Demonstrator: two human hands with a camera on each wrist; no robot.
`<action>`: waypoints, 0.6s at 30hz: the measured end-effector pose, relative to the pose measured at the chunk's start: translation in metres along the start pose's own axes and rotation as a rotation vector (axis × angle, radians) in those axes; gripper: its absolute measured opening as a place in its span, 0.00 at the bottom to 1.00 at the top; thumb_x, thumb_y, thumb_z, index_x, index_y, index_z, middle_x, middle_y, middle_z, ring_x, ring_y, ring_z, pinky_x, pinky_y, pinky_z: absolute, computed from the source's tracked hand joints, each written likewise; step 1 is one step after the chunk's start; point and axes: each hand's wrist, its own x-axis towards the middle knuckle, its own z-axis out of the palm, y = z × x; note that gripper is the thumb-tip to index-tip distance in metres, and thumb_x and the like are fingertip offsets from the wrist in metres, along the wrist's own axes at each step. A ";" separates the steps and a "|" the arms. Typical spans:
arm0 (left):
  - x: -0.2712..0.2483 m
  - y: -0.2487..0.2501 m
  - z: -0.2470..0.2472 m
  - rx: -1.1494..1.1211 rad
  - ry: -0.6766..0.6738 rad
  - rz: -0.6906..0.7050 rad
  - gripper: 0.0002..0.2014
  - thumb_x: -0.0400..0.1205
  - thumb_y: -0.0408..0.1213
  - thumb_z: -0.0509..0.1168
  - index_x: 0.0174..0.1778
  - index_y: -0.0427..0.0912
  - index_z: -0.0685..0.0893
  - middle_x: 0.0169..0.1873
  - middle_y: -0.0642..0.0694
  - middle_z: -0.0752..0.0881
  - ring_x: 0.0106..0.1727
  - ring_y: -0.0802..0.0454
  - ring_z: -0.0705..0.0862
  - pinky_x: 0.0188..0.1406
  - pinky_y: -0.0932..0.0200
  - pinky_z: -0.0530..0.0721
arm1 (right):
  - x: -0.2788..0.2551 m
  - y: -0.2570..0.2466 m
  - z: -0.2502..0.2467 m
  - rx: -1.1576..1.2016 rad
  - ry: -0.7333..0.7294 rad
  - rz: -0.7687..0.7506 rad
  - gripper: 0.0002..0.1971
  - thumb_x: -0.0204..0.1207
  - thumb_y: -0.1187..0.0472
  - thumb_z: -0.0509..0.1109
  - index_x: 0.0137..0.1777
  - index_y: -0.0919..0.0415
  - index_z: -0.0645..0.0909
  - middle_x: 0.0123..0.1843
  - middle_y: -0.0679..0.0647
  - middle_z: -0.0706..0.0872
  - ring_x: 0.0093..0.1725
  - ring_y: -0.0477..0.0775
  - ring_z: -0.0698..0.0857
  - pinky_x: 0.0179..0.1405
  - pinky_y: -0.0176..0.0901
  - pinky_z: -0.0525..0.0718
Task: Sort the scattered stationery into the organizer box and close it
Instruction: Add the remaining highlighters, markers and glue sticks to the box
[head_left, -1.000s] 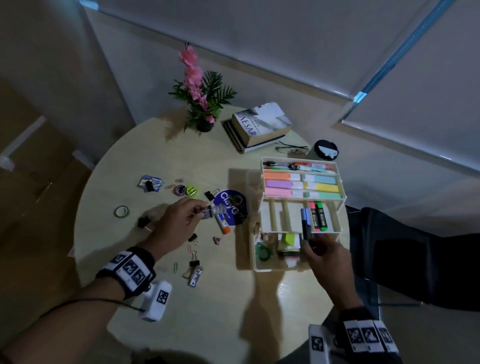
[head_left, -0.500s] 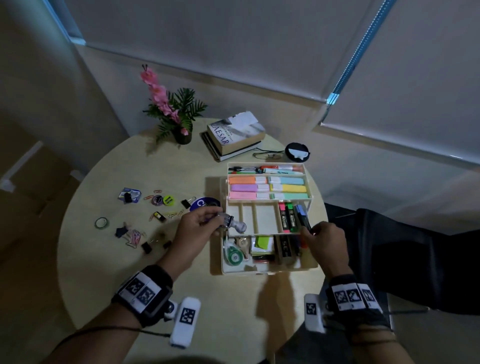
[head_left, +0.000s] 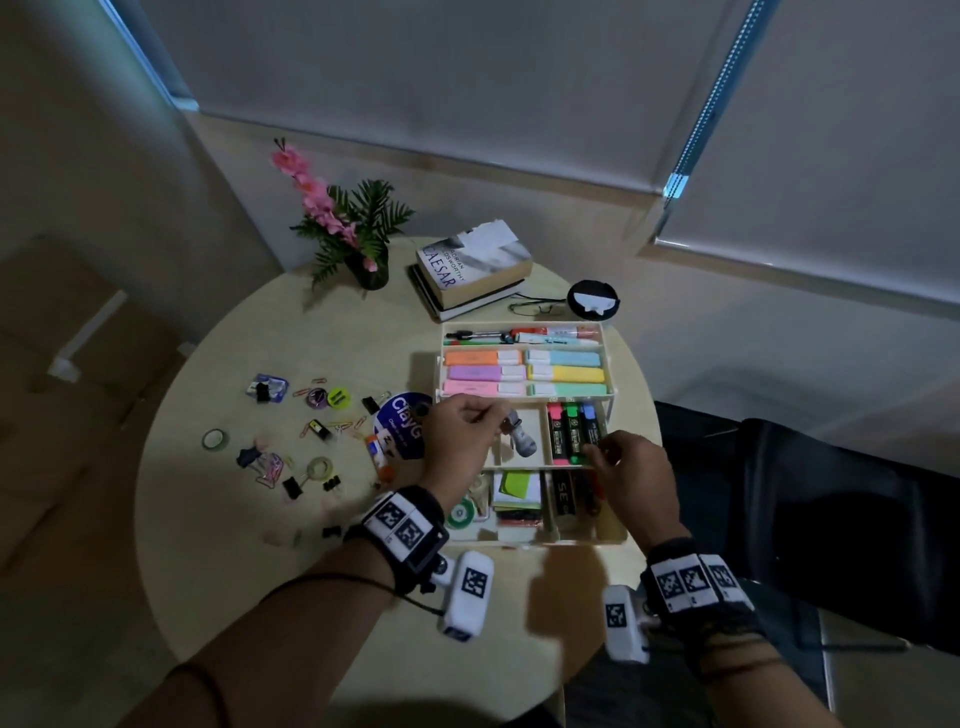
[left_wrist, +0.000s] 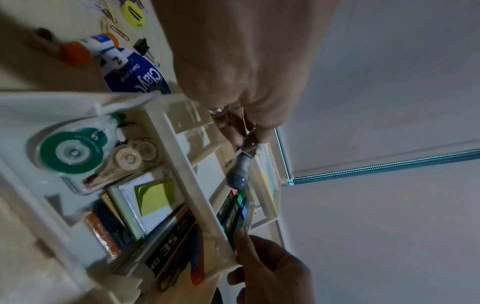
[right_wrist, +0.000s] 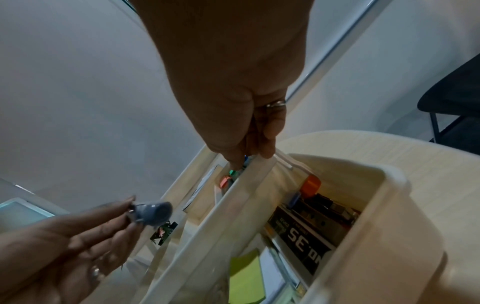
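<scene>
The cream organizer box (head_left: 613, 400) stands open in tiers on the round table. My left hand (head_left: 465, 434) pinches a small grey bulb-shaped item (head_left: 522, 441) by its top over the middle tray's empty compartment; the left wrist view shows this grey item (left_wrist: 239, 172) hanging from my fingertips (left_wrist: 246, 142). My right hand (head_left: 626, 467) pinches the near end of the blue highlighter (head_left: 591, 423), which lies in the tray beside the green highlighter (head_left: 573, 431) and the pink one (head_left: 556, 431). In the right wrist view the fingertips (right_wrist: 241, 158) reach into that tray.
Left of the box lie a blue ClayG tin (head_left: 402, 423), a glue stick (head_left: 382, 457), tape rolls (head_left: 214, 439), binder clips (head_left: 291, 486) and paper clips. At the back are a flower pot (head_left: 371, 273), books (head_left: 475, 273), glasses (head_left: 537, 307) and a black disc (head_left: 592, 299). A dark chair (head_left: 805, 509) stands at the right.
My left hand carried the grey item from the table over to the box's middle tray. My right hand brought the blue highlighter down into the tray beside the green one.
</scene>
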 end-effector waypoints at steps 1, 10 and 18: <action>0.001 -0.002 0.005 0.015 0.011 -0.009 0.04 0.80 0.36 0.79 0.44 0.40 0.93 0.37 0.47 0.94 0.39 0.49 0.94 0.46 0.44 0.95 | -0.001 0.000 -0.001 -0.002 -0.010 -0.011 0.11 0.81 0.50 0.78 0.44 0.58 0.89 0.38 0.52 0.90 0.37 0.56 0.87 0.36 0.54 0.88; 0.007 -0.018 0.041 0.200 0.075 -0.026 0.08 0.77 0.36 0.83 0.40 0.38 0.91 0.33 0.50 0.91 0.35 0.58 0.90 0.39 0.57 0.92 | -0.013 0.013 -0.008 0.035 -0.092 -0.070 0.09 0.85 0.51 0.74 0.46 0.53 0.89 0.37 0.47 0.89 0.35 0.49 0.86 0.35 0.52 0.88; 0.006 -0.022 0.053 0.353 -0.161 -0.016 0.22 0.75 0.36 0.84 0.63 0.39 0.88 0.52 0.48 0.89 0.51 0.48 0.90 0.50 0.57 0.90 | -0.009 0.023 -0.005 0.049 -0.114 -0.088 0.10 0.85 0.47 0.72 0.48 0.51 0.88 0.37 0.44 0.89 0.35 0.46 0.86 0.36 0.54 0.89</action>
